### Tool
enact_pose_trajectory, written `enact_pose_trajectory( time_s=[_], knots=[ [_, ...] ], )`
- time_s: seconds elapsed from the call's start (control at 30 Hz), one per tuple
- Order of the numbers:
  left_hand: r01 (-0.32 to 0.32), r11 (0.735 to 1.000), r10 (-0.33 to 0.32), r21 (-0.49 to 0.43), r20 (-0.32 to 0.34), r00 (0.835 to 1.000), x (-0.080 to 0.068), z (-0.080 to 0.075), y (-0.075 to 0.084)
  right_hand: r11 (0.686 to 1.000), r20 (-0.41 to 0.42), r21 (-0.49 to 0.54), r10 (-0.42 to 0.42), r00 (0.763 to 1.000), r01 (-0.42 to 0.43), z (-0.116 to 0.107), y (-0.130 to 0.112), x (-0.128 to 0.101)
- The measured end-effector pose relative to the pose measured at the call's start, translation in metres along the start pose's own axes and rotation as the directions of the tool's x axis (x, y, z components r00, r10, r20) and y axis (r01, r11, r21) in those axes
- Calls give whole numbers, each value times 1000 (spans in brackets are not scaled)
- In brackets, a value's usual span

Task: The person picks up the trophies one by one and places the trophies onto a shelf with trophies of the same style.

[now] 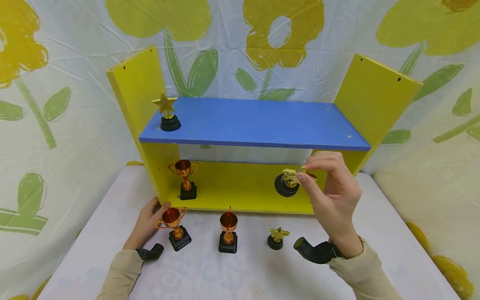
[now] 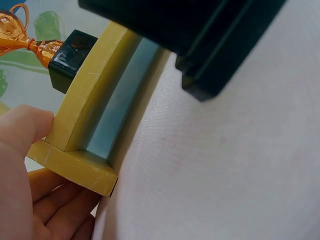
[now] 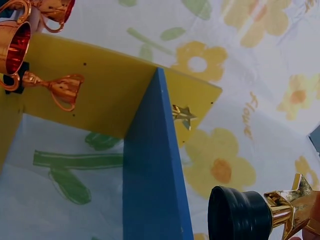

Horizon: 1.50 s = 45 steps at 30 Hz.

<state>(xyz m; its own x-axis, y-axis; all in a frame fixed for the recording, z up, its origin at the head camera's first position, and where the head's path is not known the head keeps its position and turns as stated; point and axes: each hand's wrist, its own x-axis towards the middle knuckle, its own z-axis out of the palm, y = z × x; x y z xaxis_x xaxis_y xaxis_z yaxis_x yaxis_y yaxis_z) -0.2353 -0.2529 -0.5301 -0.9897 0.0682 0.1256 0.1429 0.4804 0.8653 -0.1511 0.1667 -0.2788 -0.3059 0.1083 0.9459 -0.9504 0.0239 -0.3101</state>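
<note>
My right hand (image 1: 335,193) pinches a gold star trophy (image 1: 287,186) by its star, holding it tilted before the right part of the shelf unit. Its round black base (image 3: 237,212) shows large in the right wrist view. At the unit's lower left corner, my left hand (image 1: 147,221) grips the yellow board (image 2: 75,172), thumb on one side and fingers curled beneath. A bronze cup trophy (image 1: 175,228) stands on the table right beside that hand. Another bronze cup (image 1: 228,233) and a small gold star trophy (image 1: 276,239) stand farther right.
The unit has yellow sides (image 1: 375,96), a blue upper shelf (image 1: 243,123) and a yellow bottom board (image 1: 232,183). A gold star trophy (image 1: 168,116) stands at the blue shelf's left end; a bronze cup (image 1: 185,179) stands below it. Flower-print cloth (image 1: 225,62) hangs behind.
</note>
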Motion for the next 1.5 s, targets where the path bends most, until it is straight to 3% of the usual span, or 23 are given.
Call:
enact_pose_trajectory(
  time_s=[1.13, 1.5],
  knots=[
    [-27, 1000, 27, 16, -20, 999, 0, 0, -1, 1000, -25, -28, -15, 1000, 14, 14, 14, 33],
    [-10, 1000, 10, 3, -8, 1000, -1, 0, -1, 999, -14, -45, -4, 1000, 3, 17, 21, 42]
  ],
)
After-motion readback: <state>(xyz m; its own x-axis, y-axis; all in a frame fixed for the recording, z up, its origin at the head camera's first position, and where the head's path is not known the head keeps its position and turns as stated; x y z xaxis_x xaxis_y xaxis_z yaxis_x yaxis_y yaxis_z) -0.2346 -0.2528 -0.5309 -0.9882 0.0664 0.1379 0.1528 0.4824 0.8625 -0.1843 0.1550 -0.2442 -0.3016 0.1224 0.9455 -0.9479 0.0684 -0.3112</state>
